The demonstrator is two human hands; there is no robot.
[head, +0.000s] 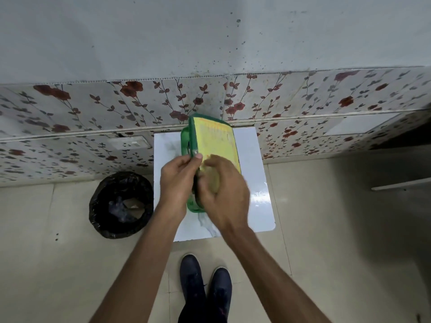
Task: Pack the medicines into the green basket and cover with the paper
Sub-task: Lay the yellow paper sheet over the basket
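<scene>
A: Where is the green basket [191, 207] at this moment?

B: It stands on the small white table [256, 183], which is pushed against the tiled wall with red flowers [93, 108]. I see only parts of the basket: a green wall at the far left and a green corner near the wrists. The hands cover the middle.

A: And the paper?

B: The yellow paper [217, 141] with a green border lies over the top of the basket. It is tilted, so its left edge is higher than the right one.

A: What does the left hand [178, 183] do?

B: Its thumb and fingers are pinched together on the near left edge of the paper. It is clamped on the paper.

A: And the right hand [224, 194]?

B: It is over the near end of the paper, with the fingers curled inward. It is blurred, so I cannot tell if it grips something or only presses on the paper.

A: Do you see the medicines?

B: No, the paper and the hands hide the inside of the basket.

A: What else is around?

B: A bin with a black bag [121, 203] stands on the floor just left of the table. Two dark shoes [205, 280] are on the floor tiles in front of the table.
</scene>
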